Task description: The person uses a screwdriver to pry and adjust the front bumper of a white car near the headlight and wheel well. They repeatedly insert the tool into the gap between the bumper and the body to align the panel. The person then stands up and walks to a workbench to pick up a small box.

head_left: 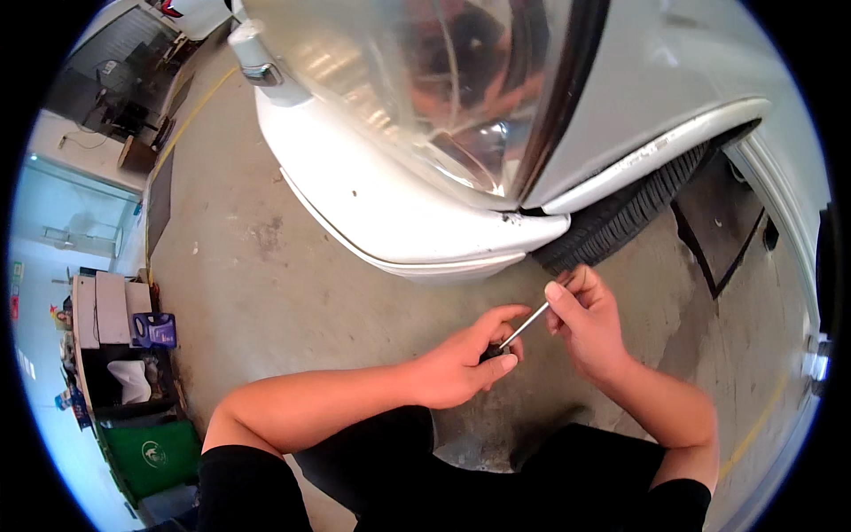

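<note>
A thin silver tool shaft [527,325] runs diagonally between my hands. My left hand [470,363] is closed round the tool's dark lower end, which is mostly hidden by my fingers. Higher and to the right, my right hand [581,324] pinches the shaft near its upper end, whose tip is hard to make out. Just above my hands is the front corner of a white vehicle, with its bumper [372,204], a large clear headlight [425,80] and a black tyre [638,195] under the wheel arch.
At the left stand a cluttered shelf unit [111,310] with a purple jug [155,330], and a green bin [151,457]. A glass door [71,217] and dark window are behind. The concrete floor [239,266] has yellow lines and a dark cut patch right of the tyre.
</note>
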A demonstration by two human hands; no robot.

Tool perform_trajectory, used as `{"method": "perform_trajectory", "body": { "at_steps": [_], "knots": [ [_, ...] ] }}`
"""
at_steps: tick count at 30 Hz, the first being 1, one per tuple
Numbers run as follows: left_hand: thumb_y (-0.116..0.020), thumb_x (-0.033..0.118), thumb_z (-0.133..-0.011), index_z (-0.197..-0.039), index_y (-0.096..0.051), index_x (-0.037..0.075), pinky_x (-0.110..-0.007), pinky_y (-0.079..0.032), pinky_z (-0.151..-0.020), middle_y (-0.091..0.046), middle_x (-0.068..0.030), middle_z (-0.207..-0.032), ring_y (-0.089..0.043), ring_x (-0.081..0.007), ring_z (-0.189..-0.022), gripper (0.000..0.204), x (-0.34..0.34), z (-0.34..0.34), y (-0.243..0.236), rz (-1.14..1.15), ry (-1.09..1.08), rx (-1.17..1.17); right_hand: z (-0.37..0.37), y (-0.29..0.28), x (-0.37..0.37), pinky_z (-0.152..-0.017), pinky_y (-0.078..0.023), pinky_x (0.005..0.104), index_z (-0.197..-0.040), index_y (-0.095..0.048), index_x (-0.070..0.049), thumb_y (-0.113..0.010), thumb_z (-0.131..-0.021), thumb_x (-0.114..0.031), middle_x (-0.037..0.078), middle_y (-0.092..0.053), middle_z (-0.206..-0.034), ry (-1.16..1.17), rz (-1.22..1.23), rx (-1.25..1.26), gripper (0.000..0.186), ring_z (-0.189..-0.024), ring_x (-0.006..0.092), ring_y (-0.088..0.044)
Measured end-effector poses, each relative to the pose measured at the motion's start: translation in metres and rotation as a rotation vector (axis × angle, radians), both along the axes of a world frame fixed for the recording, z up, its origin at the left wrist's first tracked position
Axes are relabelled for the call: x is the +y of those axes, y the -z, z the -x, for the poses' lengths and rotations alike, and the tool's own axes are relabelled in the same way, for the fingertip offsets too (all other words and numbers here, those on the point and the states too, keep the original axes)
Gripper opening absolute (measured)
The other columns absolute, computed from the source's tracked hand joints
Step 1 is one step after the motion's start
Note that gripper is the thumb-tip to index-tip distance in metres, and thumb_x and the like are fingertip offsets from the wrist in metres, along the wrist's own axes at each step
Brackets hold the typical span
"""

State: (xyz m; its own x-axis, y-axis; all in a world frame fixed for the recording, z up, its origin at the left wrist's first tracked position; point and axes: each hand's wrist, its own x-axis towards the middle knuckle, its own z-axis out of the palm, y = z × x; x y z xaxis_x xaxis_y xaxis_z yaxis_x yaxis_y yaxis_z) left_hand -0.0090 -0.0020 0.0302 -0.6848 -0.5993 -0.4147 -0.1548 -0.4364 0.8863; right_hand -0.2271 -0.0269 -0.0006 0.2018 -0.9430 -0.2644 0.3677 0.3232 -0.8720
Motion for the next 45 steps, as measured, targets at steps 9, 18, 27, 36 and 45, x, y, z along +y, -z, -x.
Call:
{"method": "perform_trajectory", "body": {
  "at_steps": [9,18,27,36,45],
  "knots": [
    [-0.044,0.012,-0.105,-0.161,-0.010,0.018,-0.026,-0.051,-0.065,-0.050,-0.0084,-0.120,-0.055,-0.0108,-0.072,0.065,-0.001,-0.005,-0.003,-0.024,0.038,-0.044,-0.010,0.013,0.007,-0.056,-0.041,0.0252,-0.083,-0.046,-0.012,-0.071,-0.095,-0.020,0.000,-0.056,-0.070,0.033,-0.139,-0.003,0.029,-0.060,0.0086,-0.051],
    [-0.043,0.006,-0.102,-0.160,-0.018,0.020,-0.028,-0.053,-0.064,-0.050,-0.0078,-0.116,-0.060,-0.0133,-0.074,0.065,0.003,-0.002,0.012,-0.029,-0.067,-0.025,-0.009,0.010,0.011,-0.057,-0.041,0.0236,-0.086,-0.049,-0.010,-0.071,-0.095,-0.020,-0.001,-0.056,-0.077,-0.107,-0.113,0.051,0.026,-0.063,0.0066,-0.051],
    [-0.044,0.002,-0.103,-0.158,-0.024,0.015,-0.028,-0.055,-0.068,-0.048,-0.0100,-0.120,-0.063,-0.0135,-0.074,0.060,0.002,0.000,0.011,-0.046,-0.095,-0.051,-0.008,0.009,0.012,-0.058,-0.042,0.0230,-0.087,-0.050,-0.009,-0.072,-0.095,-0.020,0.000,-0.057,-0.080,-0.156,-0.069,0.075,0.026,-0.066,0.0061,-0.051],
    [-0.044,-0.003,-0.101,-0.156,-0.028,0.012,-0.033,-0.057,-0.083,-0.048,-0.0140,-0.126,-0.064,-0.0157,-0.081,0.059,0.002,0.008,0.014,0.013,-0.115,0.006,0.001,0.012,0.013,-0.061,-0.045,0.0236,-0.088,-0.048,-0.009,-0.070,-0.096,-0.018,0.007,-0.070,-0.091,-0.224,-0.095,0.092,0.024,-0.077,0.0089,-0.063],
    [-0.046,-0.002,-0.101,-0.149,-0.030,0.011,-0.040,-0.056,-0.084,-0.050,-0.0131,-0.121,-0.062,-0.0157,-0.076,0.053,0.004,0.011,0.011,0.008,-0.138,0.029,0.004,0.014,0.012,-0.062,-0.045,0.0233,-0.087,-0.054,-0.006,-0.073,-0.094,-0.025,0.003,-0.065,-0.080,-0.278,-0.024,0.092,0.028,-0.074,0.0051,-0.056]
  ]
}}
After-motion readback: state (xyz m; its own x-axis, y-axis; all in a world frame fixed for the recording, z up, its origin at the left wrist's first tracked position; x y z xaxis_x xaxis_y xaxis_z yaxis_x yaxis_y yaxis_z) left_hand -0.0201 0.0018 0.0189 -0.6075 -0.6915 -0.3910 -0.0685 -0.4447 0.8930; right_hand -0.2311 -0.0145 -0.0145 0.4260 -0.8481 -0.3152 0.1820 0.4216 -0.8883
